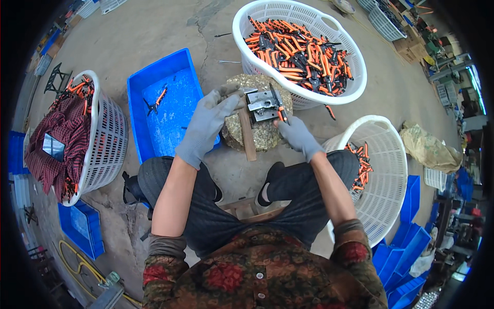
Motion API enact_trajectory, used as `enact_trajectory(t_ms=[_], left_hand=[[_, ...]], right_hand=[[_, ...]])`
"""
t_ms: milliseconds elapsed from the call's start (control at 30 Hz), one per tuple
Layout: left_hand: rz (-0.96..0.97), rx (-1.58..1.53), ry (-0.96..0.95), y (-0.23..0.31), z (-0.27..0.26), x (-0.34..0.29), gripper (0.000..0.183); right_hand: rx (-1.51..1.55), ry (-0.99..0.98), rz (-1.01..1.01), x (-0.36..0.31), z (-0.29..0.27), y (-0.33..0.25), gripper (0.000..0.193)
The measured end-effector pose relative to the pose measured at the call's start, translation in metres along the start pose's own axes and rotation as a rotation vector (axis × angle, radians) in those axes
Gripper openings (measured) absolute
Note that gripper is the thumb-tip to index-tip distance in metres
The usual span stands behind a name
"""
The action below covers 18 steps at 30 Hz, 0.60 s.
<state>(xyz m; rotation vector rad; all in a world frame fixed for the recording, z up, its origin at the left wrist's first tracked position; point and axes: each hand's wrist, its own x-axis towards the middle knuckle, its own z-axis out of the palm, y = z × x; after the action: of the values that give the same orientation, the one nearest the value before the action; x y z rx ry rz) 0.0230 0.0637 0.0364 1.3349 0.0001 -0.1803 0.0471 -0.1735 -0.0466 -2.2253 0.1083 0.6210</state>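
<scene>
Both my hands wear grey gloves. My right hand (299, 138) is closed on a pair of pliers (281, 109) with orange and black handles, whose dark jaws point away from me along the right side of a metal fixture (262, 104). That fixture sits on a rough round stone block (237, 135) between my knees. At the fixture's left edge my left hand (210, 119) has its fingers bent together; what they grip, if anything, is hidden. Beside those fingers a wooden handle (248, 136) lies across the stone toward me, its far end partly covered.
A white basket (242, 28) heaped with orange-black pliers stands beyond the stone. Left of it is a blue tray (135, 108) with one pair of pliers (155, 101). More white baskets stand at far left (110, 135) and right (385, 170), both holding pliers.
</scene>
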Motion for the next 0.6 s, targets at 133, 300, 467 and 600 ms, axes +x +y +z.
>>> enact_trajectory(t_ms=[133, 300, 467, 600], left_hand=[[0.001, 0.012, -0.008, -0.003, -0.007, -0.007, 0.045], [0.055, 0.090, -0.069, 0.003, -0.006, -0.003, 0.053], [0.016, 0.083, -0.119, 0.005, -0.009, -0.008, 0.052], [0.011, 0.090, -0.060, 0.000, -0.012, -0.006, 0.052]], right_hand=[[0.242, 0.179, -0.196, -0.018, -0.016, -0.024, 0.023], [0.068, 0.712, -0.555, -0.026, 0.000, -0.033, 0.021], [0.691, -0.368, -0.012, -0.035, -0.005, 0.012, 0.030], [1.182, -0.745, -0.155, -0.052, -0.018, -0.004, 0.040]])
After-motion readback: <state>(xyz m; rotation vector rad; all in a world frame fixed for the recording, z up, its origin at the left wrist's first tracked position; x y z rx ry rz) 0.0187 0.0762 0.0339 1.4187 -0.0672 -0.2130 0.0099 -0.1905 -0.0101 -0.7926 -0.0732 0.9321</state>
